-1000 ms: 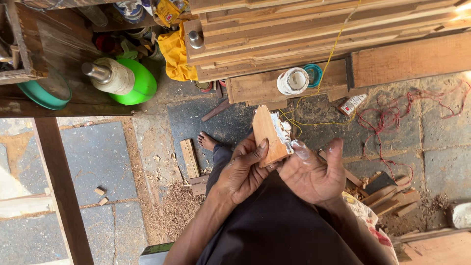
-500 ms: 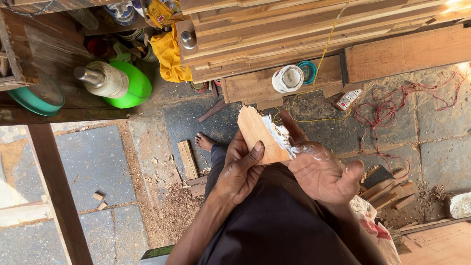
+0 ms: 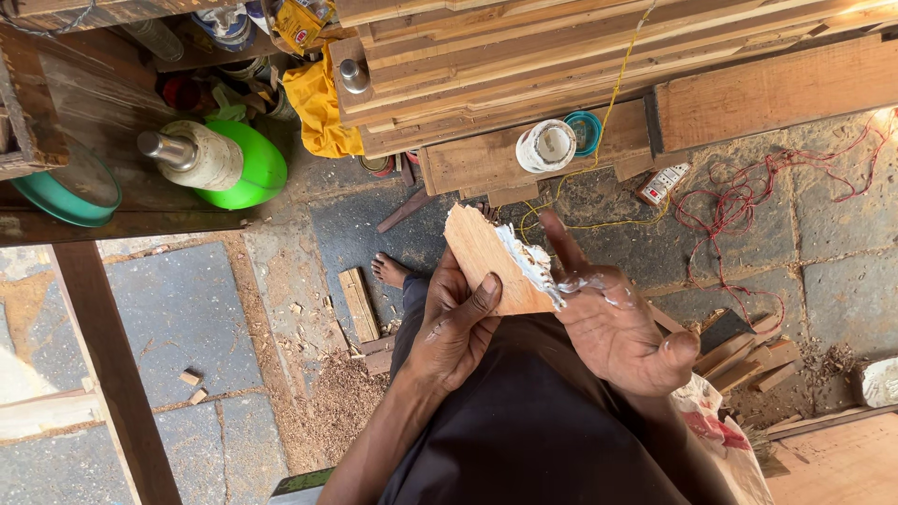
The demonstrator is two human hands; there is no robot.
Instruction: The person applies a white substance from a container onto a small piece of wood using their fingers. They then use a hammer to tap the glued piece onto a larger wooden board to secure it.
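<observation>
Moved: right hand (image 3: 622,327) now further right, palm open, forefinger spreading white paste (image 3: 533,264) on the board edge.
Left hand (image 3: 458,323): grips board (image 3: 486,262), tilted more.

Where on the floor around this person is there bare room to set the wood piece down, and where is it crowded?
Bare stone slab lies left of the left hand, between the dark post and the small plank. Crowded: offcuts and red wire to the right of the right hand, sawdust below the plank. The wood piece is glue-smeared.
</observation>
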